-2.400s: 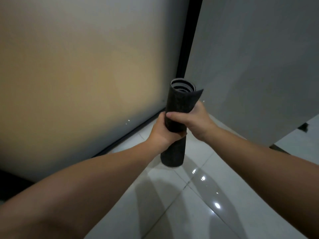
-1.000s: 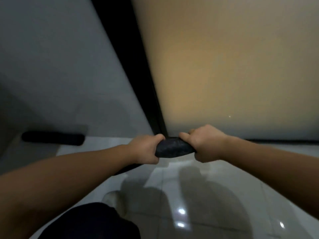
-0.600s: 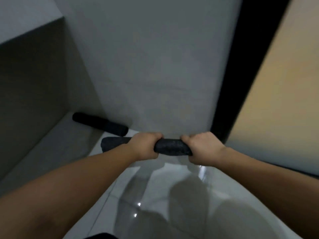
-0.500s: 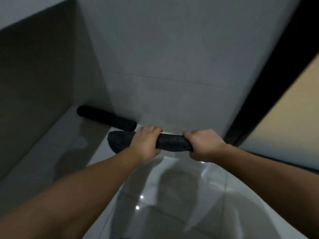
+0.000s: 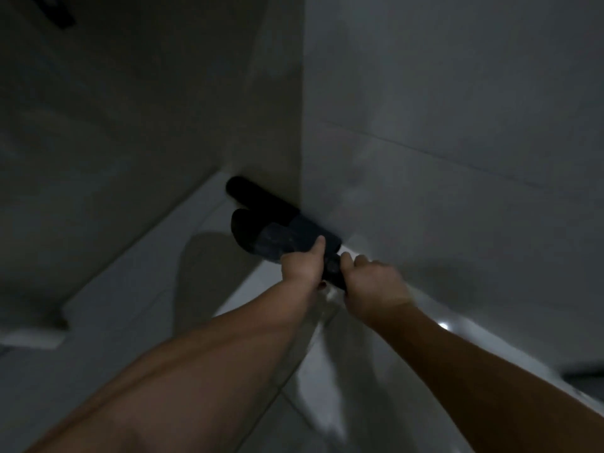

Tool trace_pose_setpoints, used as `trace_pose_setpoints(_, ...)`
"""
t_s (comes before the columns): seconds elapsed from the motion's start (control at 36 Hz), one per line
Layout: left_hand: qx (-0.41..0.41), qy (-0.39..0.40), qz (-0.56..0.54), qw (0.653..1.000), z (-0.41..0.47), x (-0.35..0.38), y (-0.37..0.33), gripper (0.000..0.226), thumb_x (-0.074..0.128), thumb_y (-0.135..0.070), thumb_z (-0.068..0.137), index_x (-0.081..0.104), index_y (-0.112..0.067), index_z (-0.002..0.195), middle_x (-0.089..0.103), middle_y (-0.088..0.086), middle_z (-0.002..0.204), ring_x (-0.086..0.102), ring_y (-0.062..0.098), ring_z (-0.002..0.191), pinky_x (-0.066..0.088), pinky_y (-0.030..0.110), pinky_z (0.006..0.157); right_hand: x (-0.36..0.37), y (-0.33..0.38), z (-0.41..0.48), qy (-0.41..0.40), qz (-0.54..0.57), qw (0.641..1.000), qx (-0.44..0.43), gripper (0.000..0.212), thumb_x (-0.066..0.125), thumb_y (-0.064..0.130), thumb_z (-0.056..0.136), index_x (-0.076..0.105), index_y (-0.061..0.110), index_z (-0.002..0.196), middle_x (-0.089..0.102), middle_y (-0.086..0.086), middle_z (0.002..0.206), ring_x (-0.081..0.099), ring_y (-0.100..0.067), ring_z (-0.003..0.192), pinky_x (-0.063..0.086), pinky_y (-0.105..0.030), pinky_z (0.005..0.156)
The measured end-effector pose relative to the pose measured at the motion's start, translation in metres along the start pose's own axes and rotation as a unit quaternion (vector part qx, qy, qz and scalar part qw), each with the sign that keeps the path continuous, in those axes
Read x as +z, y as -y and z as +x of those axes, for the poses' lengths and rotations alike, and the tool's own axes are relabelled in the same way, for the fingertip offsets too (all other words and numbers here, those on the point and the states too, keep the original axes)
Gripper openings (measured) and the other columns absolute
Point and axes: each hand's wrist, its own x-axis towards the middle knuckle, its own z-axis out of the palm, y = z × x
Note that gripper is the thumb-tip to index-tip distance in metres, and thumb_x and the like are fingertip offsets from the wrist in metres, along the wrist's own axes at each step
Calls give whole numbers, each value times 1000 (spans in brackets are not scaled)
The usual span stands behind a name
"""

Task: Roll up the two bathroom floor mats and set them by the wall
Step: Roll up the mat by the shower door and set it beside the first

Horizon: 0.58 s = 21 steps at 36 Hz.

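The left hand [image 5: 303,267] and the right hand [image 5: 374,287] both grasp the near end of a rolled mat [image 5: 277,240]; just beyond them a second roll [image 5: 258,199] lies against the wall [image 5: 425,152].

I see the first rolled mat [image 5: 258,199], dark, lying along the foot of the wall [image 5: 425,191]. The second rolled mat [image 5: 271,240], equally dark, lies parallel just beside it. Its near end is gripped by the left hand [image 5: 302,266] and right hand [image 5: 372,286].
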Motion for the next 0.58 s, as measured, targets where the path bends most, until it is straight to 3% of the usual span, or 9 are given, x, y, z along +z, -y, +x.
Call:
trace_pose_setpoints(0.08, 9, -43, -61, 997, 25, -2, 4, 92, 80, -44, 49, 45, -3, 124, 66, 17, 112, 67, 34, 89, 59, 50, 76, 13, 4, 12, -9, -23, 999, -26, 62, 52, 23, 85, 34, 7, 142, 61, -12, 108, 64, -30, 83, 44, -31, 63)
trace_pose_setpoints(0.22, 47, -112, -58, 991, 48, -17, 6, 61, 79, -16, 69, 40, -2, 113, 62, 21, 107, 66, 36, 94, 57, 50, 82, 28, 4, 31, 62, 84, 989, -100, 77, 50, 29, 88, 7, 16, 150, 33, -16, 142, 53, -32, 108, 47, -36, 82)
trace_pose_setpoints(0.33, 61, -97, -104, 988, 79, -29, 6, 69, 78, -24, 56, 44, -2, 112, 64, 21, 108, 67, 35, 92, 57, 50, 83, 38, 2, 51, 95, 143, 976, -131, 80, 55, 26, 90, 4, 26, 151, 7, -5, 157, 40, -29, 128, 41, -34, 95)
trace_pose_setpoints(0.44, 43, -55, -182, 981, 104, -28, 12, 48, 70, -11, 75, 52, 4, 118, 67, 23, 104, 69, 36, 88, 60, 44, 73, 60, 2, 76, 92, 111, 978, -147, 76, 46, 6, 88, 9, 24, 151, 6, -11, 158, 29, -34, 136, 36, -41, 106)
trace_pose_setpoints(0.5, 24, -38, -207, 977, 117, -26, 14, 42, 66, -9, 80, 56, 5, 118, 69, 23, 105, 70, 37, 89, 60, 43, 72, 69, 6, 84, 62, 78, 980, -169, 67, 40, 2, 82, 28, 14, 147, 25, -26, 151, 44, -45, 122, 46, -51, 95)
trace_pose_setpoints(0.53, 10, -34, -214, 976, 122, -25, 14, 39, 64, -9, 81, 58, 5, 117, 69, 23, 104, 70, 37, 89, 60, 44, 73, 72, 7, 89, 45, 81, 981, -168, 63, 37, 5, 77, 44, 8, 139, 41, -32, 139, 55, -50, 106, 53, -54, 79)
trace_pose_setpoints(0.56, -2, -30, -216, 976, 126, -23, 13, 37, 63, -10, 83, 59, 5, 116, 70, 23, 104, 70, 36, 89, 60, 43, 74, 74, 9, 91, 42, 75, 982, -166, 61, 33, 9, 73, 55, 5, 129, 52, -33, 128, 61, -49, 91, 56, -53, 66)
trace_pose_setpoints(0.58, -9, -23, -214, 977, 131, -22, 13, 35, 61, -10, 84, 60, 5, 115, 70, 23, 104, 70, 34, 87, 59, 40, 72, 76, 12, 93, 26, 74, 983, -163, 60, 32, 10, 72, 58, 5, 126, 55, -33, 125, 62, -48, 88, 56, -53, 62)
